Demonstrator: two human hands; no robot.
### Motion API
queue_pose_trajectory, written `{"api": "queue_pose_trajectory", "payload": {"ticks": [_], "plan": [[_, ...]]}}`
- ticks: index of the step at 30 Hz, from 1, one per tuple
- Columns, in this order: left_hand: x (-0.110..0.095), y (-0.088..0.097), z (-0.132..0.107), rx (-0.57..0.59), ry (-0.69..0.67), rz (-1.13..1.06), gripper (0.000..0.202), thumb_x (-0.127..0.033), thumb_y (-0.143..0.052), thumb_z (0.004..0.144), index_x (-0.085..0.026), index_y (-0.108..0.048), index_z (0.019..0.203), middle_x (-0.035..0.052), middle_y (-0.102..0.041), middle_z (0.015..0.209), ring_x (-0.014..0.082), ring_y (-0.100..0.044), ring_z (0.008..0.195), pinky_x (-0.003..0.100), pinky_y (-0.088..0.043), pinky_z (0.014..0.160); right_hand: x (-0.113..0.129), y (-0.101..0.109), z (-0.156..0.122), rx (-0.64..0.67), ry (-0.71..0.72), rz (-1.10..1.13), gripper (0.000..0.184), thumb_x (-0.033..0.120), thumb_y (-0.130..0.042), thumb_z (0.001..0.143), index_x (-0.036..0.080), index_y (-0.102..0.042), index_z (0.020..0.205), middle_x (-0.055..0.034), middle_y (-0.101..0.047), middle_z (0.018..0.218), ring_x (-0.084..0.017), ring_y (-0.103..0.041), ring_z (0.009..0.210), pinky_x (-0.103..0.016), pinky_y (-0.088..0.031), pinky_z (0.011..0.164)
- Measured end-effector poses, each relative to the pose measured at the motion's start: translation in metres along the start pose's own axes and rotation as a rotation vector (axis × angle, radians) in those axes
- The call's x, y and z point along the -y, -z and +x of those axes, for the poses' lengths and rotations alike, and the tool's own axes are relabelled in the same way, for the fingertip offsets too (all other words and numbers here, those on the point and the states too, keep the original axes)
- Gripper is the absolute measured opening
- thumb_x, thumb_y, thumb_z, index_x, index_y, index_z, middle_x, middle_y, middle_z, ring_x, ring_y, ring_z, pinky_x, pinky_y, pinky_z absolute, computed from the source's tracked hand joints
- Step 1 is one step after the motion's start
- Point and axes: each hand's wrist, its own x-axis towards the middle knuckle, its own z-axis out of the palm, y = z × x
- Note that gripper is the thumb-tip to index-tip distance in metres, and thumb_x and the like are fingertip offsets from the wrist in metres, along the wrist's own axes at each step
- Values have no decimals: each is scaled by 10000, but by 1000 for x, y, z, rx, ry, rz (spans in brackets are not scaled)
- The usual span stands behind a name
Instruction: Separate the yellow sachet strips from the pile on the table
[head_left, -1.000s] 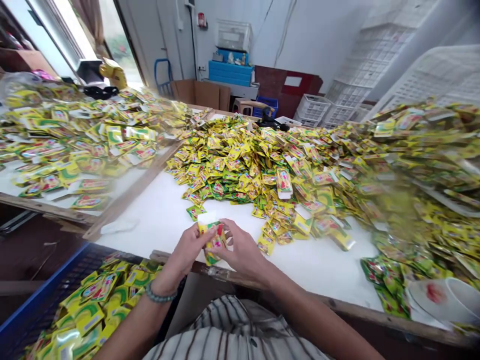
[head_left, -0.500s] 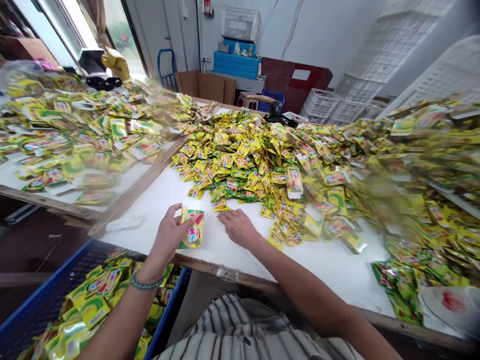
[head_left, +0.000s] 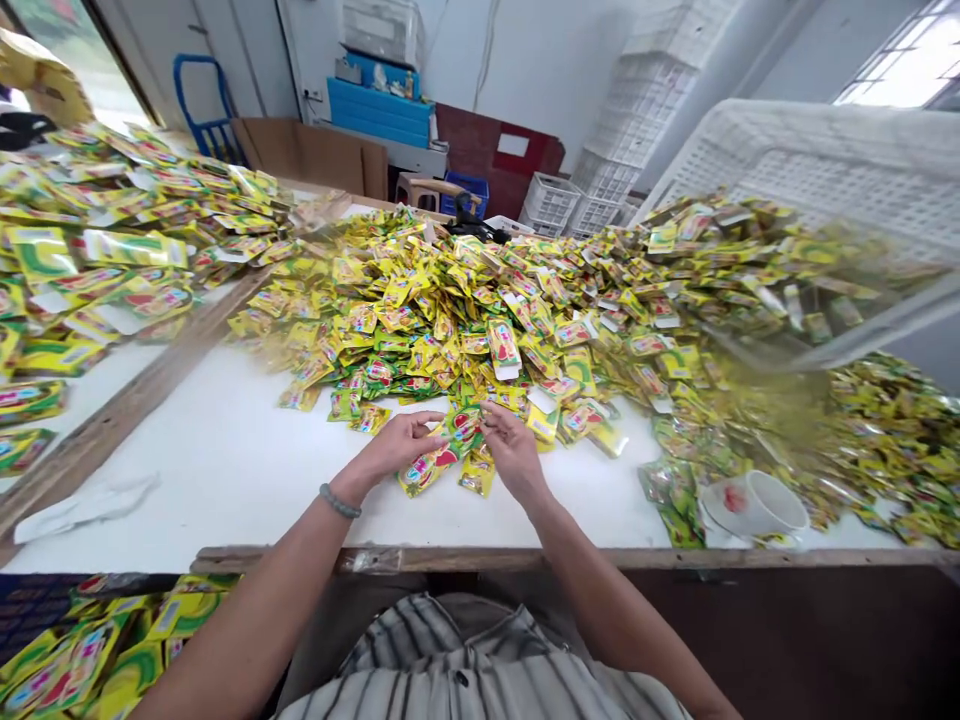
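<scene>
My left hand [head_left: 401, 445], a beaded bracelet on its wrist, grips a small yellow-and-green printed carton [head_left: 426, 472] tilted just above the white tabletop. My right hand [head_left: 516, 452] pinches a green sachet [head_left: 466, 426] with a watermelon picture. The sachet meets the carton's right end; whether it is partly inside I cannot tell. Below them a yellow sachet [head_left: 476, 474] lies on the table. A large heap of yellow and green sachets [head_left: 412, 300] rises just beyond both hands, and an upright carton [head_left: 504, 348] stands against its front.
A wooden strip [head_left: 150, 375] divides off more cartons [head_left: 97, 250] at left. At right are a white cup [head_left: 754, 505] on its side and a white basket [head_left: 825, 150] with packets. A blue crate [head_left: 34, 610] of filled-looking cartons [head_left: 142, 640] sits below the table's left edge.
The view has swung to the right. My right hand has picked up a green sachet and brought it to the carton. My left hand has tipped the carton over from upright.
</scene>
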Motion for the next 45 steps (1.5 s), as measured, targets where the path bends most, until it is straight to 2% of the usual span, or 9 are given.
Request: {"api": "queue_pose_trajectory", "payload": {"ticks": [3,16,22,29,32,35,38,41,45], "plan": [[8,7,-7,69,46,39,578,-404,-800,640,-135,-680,1137,-86,-415,470,68,-281,404,208,-153,426,-6,-10,-1,73,12,-43,379,306,-594,791,197,-653,1149,-66,-699,957,-201,-660,920,-368,-536,864],[7,20,-9,-116,-13,192,617,-554,-675,733,-98,-660,1148,-54,-453,507,91,-327,461,220,-229,462,10,-25,6,33,328,-600,419,114,-487,804,215,-670,1167,-69,-737,1073,-224,-698,984,-378,-549,909],[-2,27,-17,-166,-52,305,537,-535,-655,761,-130,-696,1111,-53,-436,490,103,-322,450,236,-211,445,17,-44,3,42,379,-627,403,103,-491,814,235,-687,1141,-59,-737,1087,-235,-691,984,-397,-540,913],[-18,43,-40,-175,88,-88,515,-488,-777,631,-152,-681,1009,12,-683,671,172,-608,600,256,-439,556,35,-71,10,259,253,-456,298,162,-560,840,256,-718,1073,-20,-756,1009,-192,-695,870,-335,-550,810],[-26,62,-56,-352,172,-196,518,-416,-816,563,-160,-660,985,-3,-688,650,165,-624,585,242,-454,548,40,-83,20,284,292,-493,258,286,-579,882,260,-710,1102,-27,-750,1021,-186,-671,814,-323,-533,755],[-31,85,-74,-619,189,-234,527,-355,-813,529,-168,-643,991,-21,-687,635,150,-624,559,226,-463,528,33,-103,33,269,347,-553,284,246,-509,919,208,-686,1137,-64,-729,1100,-195,-663,930,-330,-513,849],[-32,99,-85,-761,189,-242,528,-330,-801,511,-176,-641,989,-32,-691,632,138,-616,530,222,-472,513,20,-124,38,443,474,-746,331,229,-526,907,177,-636,1215,-100,-671,1232,-229,-589,1141,-353,-454,975],[-30,99,-86,-768,209,-250,555,-326,-811,492,-174,-638,996,-41,-673,592,141,-620,530,222,-481,525,6,-135,33,618,587,-959,373,159,-540,860,156,-610,1226,-136,-620,1294,-265,-545,1184,-376,-427,977],[-26,82,-70,-632,216,-221,615,-380,-827,502,-158,-631,1041,-19,-688,627,153,-627,547,231,-468,534,-8,-110,24,591,549,-1048,314,40,-433,842,152,-659,1030,-123,-706,1032,-226,-627,948,-341,-447,862]]}}
